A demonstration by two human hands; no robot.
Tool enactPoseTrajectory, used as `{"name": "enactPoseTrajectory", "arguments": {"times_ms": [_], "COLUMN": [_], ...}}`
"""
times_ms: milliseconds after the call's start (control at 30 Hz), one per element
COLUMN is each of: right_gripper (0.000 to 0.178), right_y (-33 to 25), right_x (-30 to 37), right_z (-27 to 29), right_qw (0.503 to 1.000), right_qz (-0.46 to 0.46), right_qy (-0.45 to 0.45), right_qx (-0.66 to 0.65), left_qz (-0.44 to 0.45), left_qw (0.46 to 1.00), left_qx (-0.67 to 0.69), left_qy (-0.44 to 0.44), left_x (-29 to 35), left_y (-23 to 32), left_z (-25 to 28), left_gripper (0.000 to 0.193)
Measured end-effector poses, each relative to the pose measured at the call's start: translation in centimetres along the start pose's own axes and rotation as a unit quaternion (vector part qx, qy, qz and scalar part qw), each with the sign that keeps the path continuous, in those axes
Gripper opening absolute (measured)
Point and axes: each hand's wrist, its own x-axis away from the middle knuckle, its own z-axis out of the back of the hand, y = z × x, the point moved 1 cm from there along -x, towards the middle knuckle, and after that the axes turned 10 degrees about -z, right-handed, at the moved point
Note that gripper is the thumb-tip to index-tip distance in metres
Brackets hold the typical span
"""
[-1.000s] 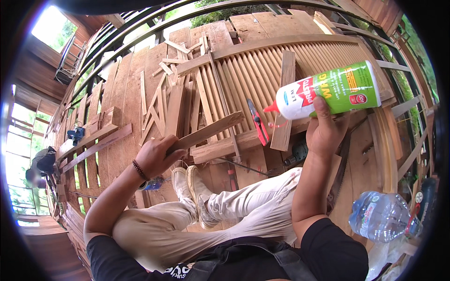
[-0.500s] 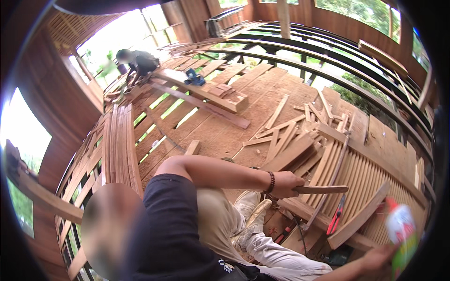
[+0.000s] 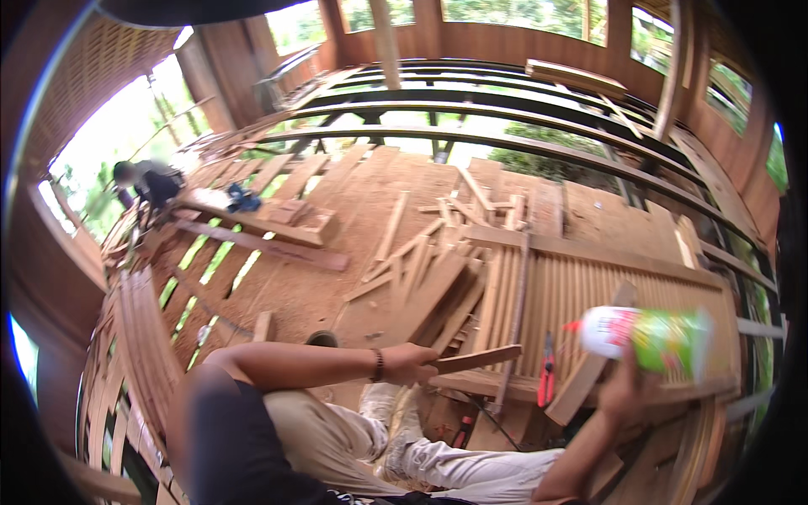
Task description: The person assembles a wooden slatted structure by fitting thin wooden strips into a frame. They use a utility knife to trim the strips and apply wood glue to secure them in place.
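My left hand (image 3: pixel 412 364), with a beaded bracelet at its wrist, is closed round one end of a short wooden strip (image 3: pixel 480 359). The strip points right, over the near edge of a slatted wooden panel (image 3: pixel 581 282). In my right hand (image 3: pixel 621 394) is a white and green glue bottle (image 3: pixel 665 337), blurred by motion. It lies sideways above the panel, its red tip pointing left toward the strip. Between the hands, a red and black hand tool (image 3: pixel 547 374) rests at the panel's near edge, beside a slanting board (image 3: pixel 585 387).
Loose sticks (image 3: pixel 412 261) and thick boards (image 3: pixel 438 303) lie left of the panel. At far left a person (image 3: pixel 151 185) bends near a beam (image 3: pixel 252 223) with a blue power tool (image 3: pixel 242 198) on it. Open floor joists (image 3: pixel 505 139) span the back, with gaps between.
The view has swung right. My right hand has raised the glue bottle from the lower right edge and tipped it sideways over the panel. My left hand still holds the strip.
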Motion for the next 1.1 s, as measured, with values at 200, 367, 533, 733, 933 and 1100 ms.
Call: {"name": "enactPoseTrajectory", "arguments": {"times_ms": [200,367,533,733,933,1100], "right_gripper": [0.053,0.057,0.065,0.054,0.049,0.049], "right_y": [-2.2,-2.4,-3.1,-3.9,-3.8,-3.9], "right_x": [0.0,-0.1,0.2,-0.1,0.0,0.1], "right_z": [-2.0,0.4,0.4,-0.2,-0.6,-0.5], "right_qw": [0.959,0.949,0.952,0.945,0.941,0.944], "right_qz": [-0.093,-0.09,-0.089,-0.083,-0.084,-0.085], "right_qy": [-0.05,-0.109,-0.114,-0.105,-0.079,-0.083], "right_qx": [-0.264,-0.282,-0.268,-0.3,-0.317,-0.308], "left_qz": [-0.113,-0.038,-0.041,-0.04,-0.034,-0.041], "left_qw": [0.99,0.999,0.999,0.999,0.999,0.999], "left_qx": [-0.079,-0.006,-0.016,-0.011,-0.015,-0.02], "left_qy": [0.039,-0.007,-0.003,0.0,-0.005,-0.006], "left_x": [-0.9,-0.1,0.6,0.7,0.5,0.4], "left_y": [1.2,3.6,4.8,4.7,5.0,5.1], "left_z": [0.0,-0.6,0.0,0.6,0.5,0.4], "left_gripper": [0.031,0.028,0.03,0.032,0.032,0.033]}}
